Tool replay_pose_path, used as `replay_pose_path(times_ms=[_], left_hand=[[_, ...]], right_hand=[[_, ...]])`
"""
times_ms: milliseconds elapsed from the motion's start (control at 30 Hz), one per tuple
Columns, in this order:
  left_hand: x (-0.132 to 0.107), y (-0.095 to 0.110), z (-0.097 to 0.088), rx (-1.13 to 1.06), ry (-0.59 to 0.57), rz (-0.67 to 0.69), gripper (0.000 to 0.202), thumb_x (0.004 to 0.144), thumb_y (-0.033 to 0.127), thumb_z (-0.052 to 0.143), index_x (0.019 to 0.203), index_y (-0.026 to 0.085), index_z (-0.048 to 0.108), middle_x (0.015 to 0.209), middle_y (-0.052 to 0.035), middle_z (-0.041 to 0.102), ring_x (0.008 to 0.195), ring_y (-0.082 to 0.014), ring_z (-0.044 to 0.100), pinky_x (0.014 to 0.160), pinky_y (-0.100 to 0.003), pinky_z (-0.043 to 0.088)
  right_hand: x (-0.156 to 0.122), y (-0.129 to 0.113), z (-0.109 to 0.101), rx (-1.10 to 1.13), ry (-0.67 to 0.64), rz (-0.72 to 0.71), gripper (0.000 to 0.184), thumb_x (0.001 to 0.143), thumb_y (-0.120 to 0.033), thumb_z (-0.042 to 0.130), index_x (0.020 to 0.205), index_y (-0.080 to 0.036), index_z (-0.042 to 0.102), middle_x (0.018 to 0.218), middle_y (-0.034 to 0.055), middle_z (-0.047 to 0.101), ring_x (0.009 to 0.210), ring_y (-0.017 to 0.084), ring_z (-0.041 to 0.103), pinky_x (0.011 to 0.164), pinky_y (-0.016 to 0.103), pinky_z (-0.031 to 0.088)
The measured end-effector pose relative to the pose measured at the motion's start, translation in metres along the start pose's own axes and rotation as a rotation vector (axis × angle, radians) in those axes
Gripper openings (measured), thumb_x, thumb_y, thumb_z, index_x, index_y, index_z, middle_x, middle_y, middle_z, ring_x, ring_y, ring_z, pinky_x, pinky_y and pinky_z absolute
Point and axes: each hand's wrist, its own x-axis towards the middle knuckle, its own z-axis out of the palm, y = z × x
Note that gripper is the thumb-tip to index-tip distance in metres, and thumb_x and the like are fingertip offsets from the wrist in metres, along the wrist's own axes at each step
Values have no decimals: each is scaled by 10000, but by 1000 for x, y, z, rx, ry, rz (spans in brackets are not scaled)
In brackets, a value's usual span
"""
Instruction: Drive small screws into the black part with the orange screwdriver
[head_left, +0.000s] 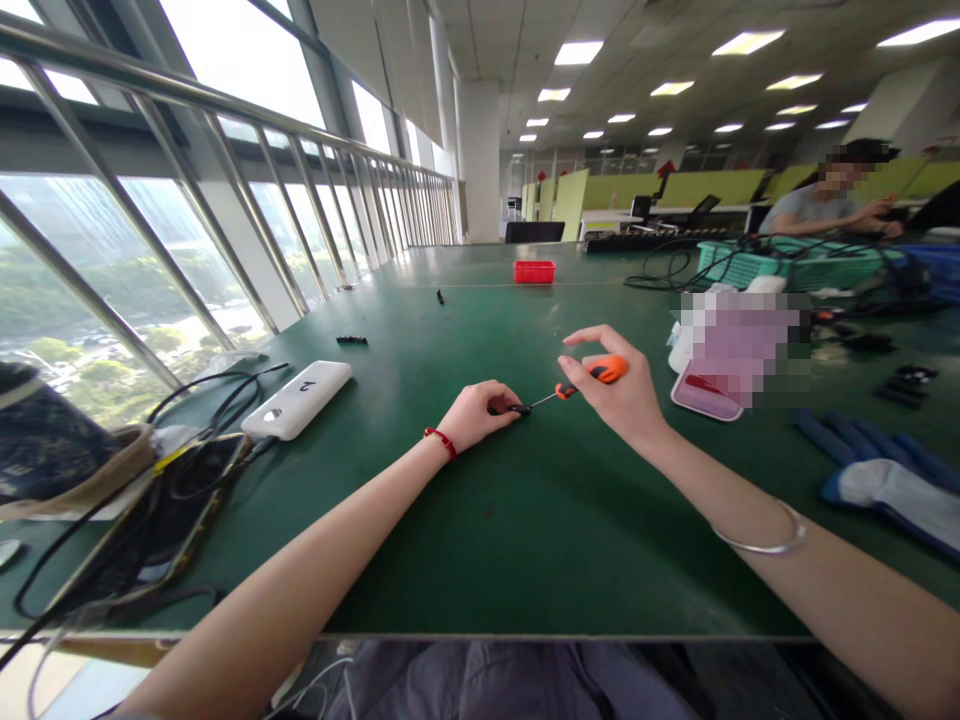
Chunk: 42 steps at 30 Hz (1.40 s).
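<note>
My left hand (486, 412) rests on the green table, its fingers closed on a small black part (520, 409). My right hand (619, 385) grips a screwdriver by its orange and black handle (611, 370), with the index finger raised off it. The screwdriver's thin metal shaft (544, 399) slants down to the left, and its tip meets or nearly meets the black part; the exact contact is too small to make out.
On the left lie a white power bank (300, 400), a phone (176, 520) and black cables. A red bin (534, 272) and small black pieces (351, 340) sit farther back. To the right are a glove (900, 490), a pink-purple object (709, 395) and a teal basket (795, 265); a person (817, 205) sits beyond.
</note>
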Motion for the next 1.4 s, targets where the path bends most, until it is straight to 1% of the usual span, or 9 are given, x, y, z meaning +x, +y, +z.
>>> replay_pose_path(times_ms=[100, 233, 500, 733, 833, 933, 1100, 1267, 1400], left_hand=[[0, 0, 0, 1, 4, 6, 138, 746, 233, 626, 841, 152, 686, 775, -22, 639, 681, -118, 568, 654, -231, 469], [0, -1, 1, -2, 9, -9, 132, 740, 227, 630, 833, 149, 683, 767, -23, 642, 674, -118, 569, 652, -234, 474], [0, 0, 1, 24, 6, 6, 131, 738, 227, 628, 834, 156, 683, 767, -20, 638, 676, -118, 565, 650, -231, 471], [0, 1, 1, 16, 5, -11, 135, 737, 236, 629, 825, 150, 684, 766, -25, 640, 674, -122, 568, 645, -237, 471], [0, 2, 0, 35, 3, 1, 135, 739, 233, 625, 828, 151, 686, 776, -28, 640, 683, -124, 565, 653, -241, 471], [-1, 2, 0, 45, 2, 10, 133, 739, 225, 623, 834, 159, 688, 784, -25, 639, 686, -122, 563, 650, -236, 469], [-1, 3, 1, 59, 15, 8, 124, 733, 228, 623, 817, 162, 685, 784, -20, 634, 652, -111, 553, 622, -225, 466], [-1, 5, 0, 73, 22, 15, 124, 731, 222, 619, 816, 164, 688, 785, -21, 631, 653, -112, 552, 626, -228, 470], [-2, 6, 0, 75, 25, 4, 121, 730, 226, 620, 811, 168, 688, 784, -21, 630, 648, -112, 554, 624, -228, 472]], right_hand=[[0, 0, 1, 64, -8, -58, 206, 764, -327, 577, 933, -210, 559, 576, -55, 470, 504, 103, 456, 552, 251, 395], [1, 5, 3, 84, 33, -110, 444, 708, -289, 606, 1123, -221, 464, 816, 0, 572, 675, 138, 544, 543, 245, 412], [-1, -1, 2, 27, -2, -24, 281, 736, -325, 614, 982, -221, 526, 531, -82, 406, 463, 97, 422, 517, 244, 364], [2, 6, 1, 2, 49, -57, 571, 705, -317, 614, 1227, -226, 401, 724, -36, 559, 540, 122, 490, 514, 258, 387], [3, 5, -1, -58, 65, 4, 394, 724, -371, 619, 1072, -213, 523, 539, -71, 464, 480, 118, 459, 539, 268, 387], [4, 5, -1, 4, 57, -10, 245, 752, -344, 587, 956, -210, 566, 555, -60, 459, 482, 106, 446, 544, 264, 394], [5, 8, -1, 41, 58, -93, 463, 716, -295, 593, 1157, -224, 472, 768, -15, 569, 630, 140, 522, 584, 276, 424], [4, 4, -2, -34, 63, 38, 286, 720, -370, 623, 954, -214, 572, 648, -33, 528, 541, 129, 511, 596, 285, 429], [4, 5, -1, 65, 35, -44, 299, 723, -285, 595, 1012, -223, 545, 750, -17, 558, 621, 135, 538, 667, 297, 455]])
